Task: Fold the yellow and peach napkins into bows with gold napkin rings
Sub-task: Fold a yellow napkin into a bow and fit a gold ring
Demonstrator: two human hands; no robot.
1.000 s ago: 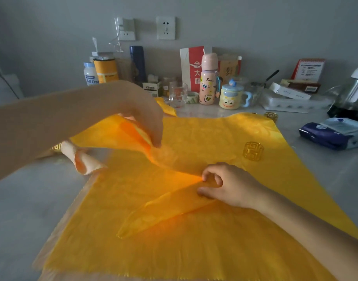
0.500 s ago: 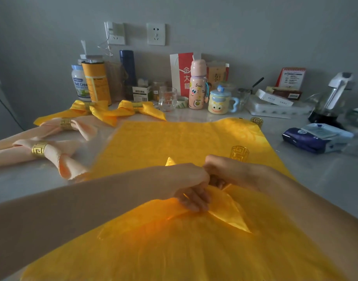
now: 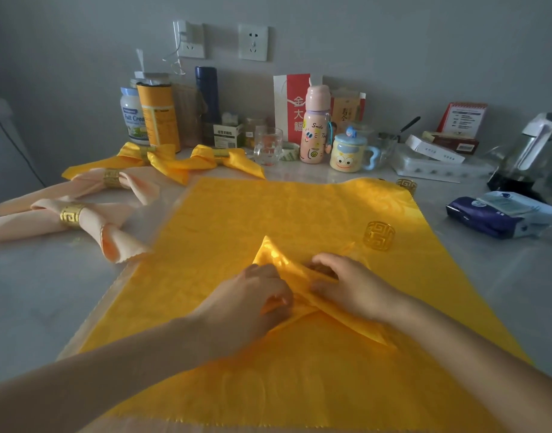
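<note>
A large yellow napkin [image 3: 268,214] lies spread on the table, with two of its corners folded in to the middle. My left hand [image 3: 253,295] pinches one folded corner there. My right hand [image 3: 346,282] holds down the other corner, its fingers curled on the cloth. A loose gold napkin ring [image 3: 379,235] stands on the napkin just beyond my right hand. Another gold ring [image 3: 407,185] sits at the napkin's far right corner. Two peach bows [image 3: 81,214] with gold rings lie at the left, and two yellow bows [image 3: 187,160] lie behind them.
Along the wall stand jars [image 3: 157,114], a pink bottle [image 3: 315,126], a cartoon mug [image 3: 349,151], a glass [image 3: 267,145] and boxes. A blue tissue pack [image 3: 493,214] lies at the right. The edge of a peach cloth shows under the yellow napkin.
My left hand brought a napkin corner from the far left in to the middle, beside my right hand. The camera view rose, showing the finished bows.
</note>
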